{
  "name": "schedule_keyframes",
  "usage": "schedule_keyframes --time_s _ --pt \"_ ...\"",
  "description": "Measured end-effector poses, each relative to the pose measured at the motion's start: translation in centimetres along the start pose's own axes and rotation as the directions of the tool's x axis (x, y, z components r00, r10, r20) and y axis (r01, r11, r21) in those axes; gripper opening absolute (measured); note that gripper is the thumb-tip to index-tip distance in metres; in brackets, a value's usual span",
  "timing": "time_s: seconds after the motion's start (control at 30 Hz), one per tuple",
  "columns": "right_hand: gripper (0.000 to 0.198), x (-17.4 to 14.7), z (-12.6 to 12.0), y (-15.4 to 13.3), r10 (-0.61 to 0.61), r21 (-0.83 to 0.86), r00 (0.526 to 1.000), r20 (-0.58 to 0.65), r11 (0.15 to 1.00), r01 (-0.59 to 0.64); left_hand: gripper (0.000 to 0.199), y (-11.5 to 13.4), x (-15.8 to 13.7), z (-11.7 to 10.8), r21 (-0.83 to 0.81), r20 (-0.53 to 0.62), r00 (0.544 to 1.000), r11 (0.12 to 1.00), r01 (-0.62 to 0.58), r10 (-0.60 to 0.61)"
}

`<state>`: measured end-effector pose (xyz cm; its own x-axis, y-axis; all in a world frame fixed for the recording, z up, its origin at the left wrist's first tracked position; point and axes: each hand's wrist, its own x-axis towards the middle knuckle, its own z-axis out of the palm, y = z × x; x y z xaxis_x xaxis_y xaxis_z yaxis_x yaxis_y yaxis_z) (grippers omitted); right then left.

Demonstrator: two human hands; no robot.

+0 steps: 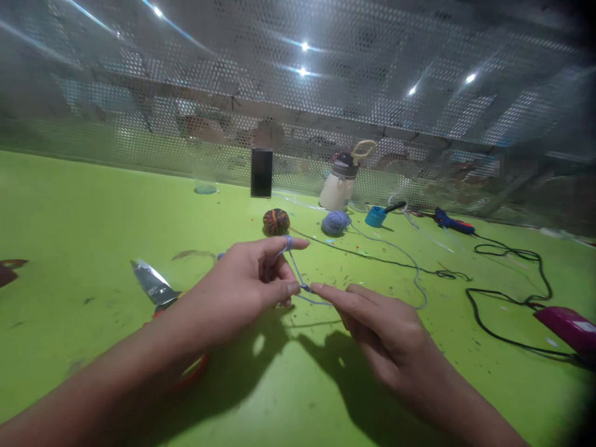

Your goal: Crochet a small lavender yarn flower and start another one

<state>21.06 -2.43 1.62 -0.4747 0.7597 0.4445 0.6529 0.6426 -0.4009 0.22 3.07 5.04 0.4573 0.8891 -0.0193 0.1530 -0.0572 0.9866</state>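
My left hand [254, 282] is closed on light blue yarn [297, 268], which loops round its raised index finger and runs down to the thumb tip. At that thumb, a small dark bit [306, 287] lies between the two hands. My right hand [384, 326] is closed, its index fingertip against that bit; what its curled fingers hold is hidden. From the hands the strand trails right and back to a blue yarn ball [336, 222]. Partly under my left forearm lie scissors [156, 285], blades apart, with red handles.
Behind the hands sit a multicoloured yarn ball [276, 221], an upright phone [261, 173], a bottle [338, 186] and a blue cup [375, 216]. At right are a blue glue gun [454, 221], black cords and a magenta device [565, 329]. A perforated metal screen [298, 118] borders the green table [84, 217].
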Motion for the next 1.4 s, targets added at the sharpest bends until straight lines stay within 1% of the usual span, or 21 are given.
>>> schedule_keyframes --time_s 0.2,0.3,0.43,0.57,0.67,0.73,0.83,1.0,1.1,1.13,1.2,1.3,1.37,1.4 --pt "0.056 -0.1 -0.1 -0.1 0.018 0.029 1.0 0.014 0.999 -0.018 0.056 -0.3 0.0 -0.1 -0.027 -0.011 1.0 1.0 0.002 -0.002" --pt "0.057 -0.1 -0.1 0.0 0.042 0.067 0.999 0.033 0.997 -0.044 0.054 -0.3 0.0 0.0 -0.039 -0.019 1.0 0.999 0.005 -0.005" --pt "0.052 0.0 0.1 0.0 0.033 0.135 0.999 0.028 0.99 -0.036 0.05 -0.5 0.2 0.3 -0.042 -0.005 1.0 0.999 0.007 -0.007" --pt "0.048 0.1 0.1 -0.3 0.054 0.225 0.997 -0.053 0.973 -0.04 0.039 -0.8 0.2 0.7 -0.066 0.045 0.998 0.997 0.038 -0.035" --pt "0.041 0.2 0.1 -0.4 0.154 0.291 0.983 -0.101 0.949 -0.119 0.034 -0.9 0.2 0.8 -0.089 0.065 0.995 0.993 0.075 -0.07" --pt "0.036 0.3 0.2 -0.3 0.26 0.367 0.962 -0.085 0.905 -0.212 0.032 -0.7 0.2 0.8 -0.073 0.064 0.995 0.994 0.082 -0.078" --pt "0.031 0.5 0.4 -0.2 0.388 0.501 0.922 0.0 0.798 -0.335 0.029 -0.6 0.2 0.7 -0.032 0.072 0.993 0.995 0.098 -0.095" --pt "0.031 0.8 0.5 -0.2 0.491 0.621 0.864 0.116 0.642 -0.449 0.028 -0.6 0.3 0.5 0.004 0.083 0.99 0.993 0.114 -0.114" --pt "0.033 0.9 0.6 -0.4 0.521 0.645 0.841 0.148 0.594 -0.481 0.031 -0.7 0.3 0.5 -0.031 0.093 0.985 0.989 0.145 -0.142" --pt "0.034 0.9 0.7 -0.4 0.526 0.643 0.838 0.147 0.593 -0.485 0.03 -0.7 0.3 0.6 -0.06 0.104 0.983 0.985 0.16 -0.153" --pt "0.037 0.8 0.8 -0.5 0.53 0.622 0.84 0.119 0.62 -0.479 0.027 -0.8 0.4 0.6 -0.124 0.128 0.976 0.973 0.194 -0.178" --pt "0.037 0.5 0.9 -0.6 0.473 0.55 0.881 0.017 0.731 -0.403 0.018 -1.2 0.5 0.6 -0.254 0.136 0.972 0.941 0.222 -0.193" --pt "0.037 0.4 0.9 -0.6 0.405 0.495 0.913 -0.047 0.804 -0.331 0.015 -1.5 0.6 0.7 -0.344 0.104 0.976 0.914 0.215 -0.19" --pt "0.038 0.4 1.0 -0.6 0.38 0.477 0.923 -0.066 0.824 -0.305 0.016 -1.6 0.6 0.7 -0.378 0.086 0.979 0.903 0.206 -0.187"
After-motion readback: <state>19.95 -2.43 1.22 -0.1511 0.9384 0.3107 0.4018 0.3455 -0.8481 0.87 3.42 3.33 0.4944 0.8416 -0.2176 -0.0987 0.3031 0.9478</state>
